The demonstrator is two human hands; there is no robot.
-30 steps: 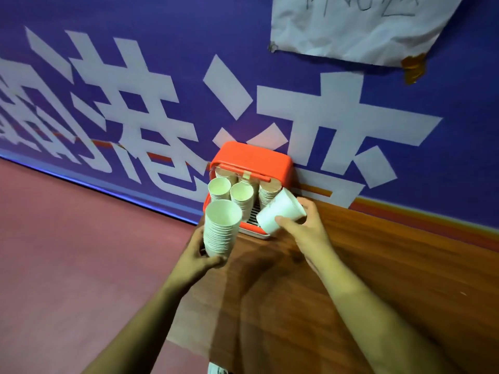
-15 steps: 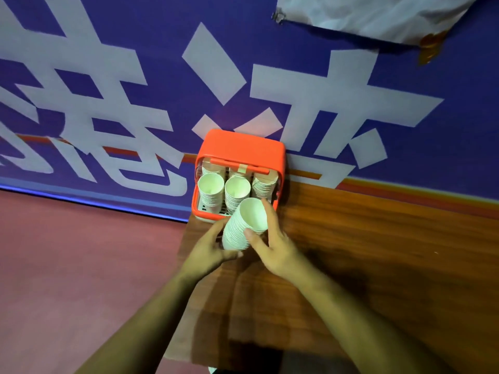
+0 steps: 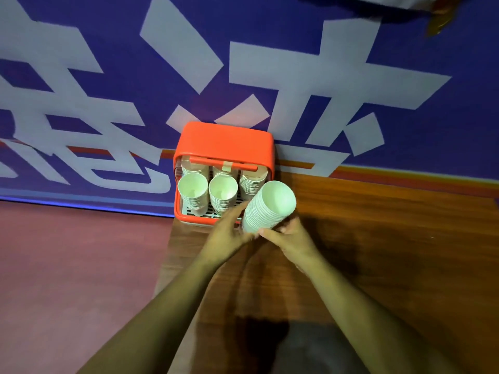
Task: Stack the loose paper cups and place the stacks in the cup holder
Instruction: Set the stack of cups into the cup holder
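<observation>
A tall stack of white paper cups [image 3: 267, 207] is tilted, mouth up and to the right, just in front of the orange cup holder [image 3: 224, 143]. My left hand [image 3: 226, 233] grips the stack's lower left side. My right hand [image 3: 289, 236] holds its base from below and the right. Inside the holder stand several cup stacks; two open-mouthed ones are the left stack [image 3: 193, 190] and the middle stack [image 3: 222, 191], with another stack [image 3: 251, 183] at the right behind the held one.
The holder sits at the far left corner of a wooden table [image 3: 378, 238], against a blue wall with large white characters [image 3: 297, 76]. Left of the table's edge lies a reddish floor [image 3: 67, 265]. A paper sheet hangs at the top right.
The single cup from my right hand has gone onto the stack. Both hands now hold the stack, which has tilted and moved right toward the holder's front right.
</observation>
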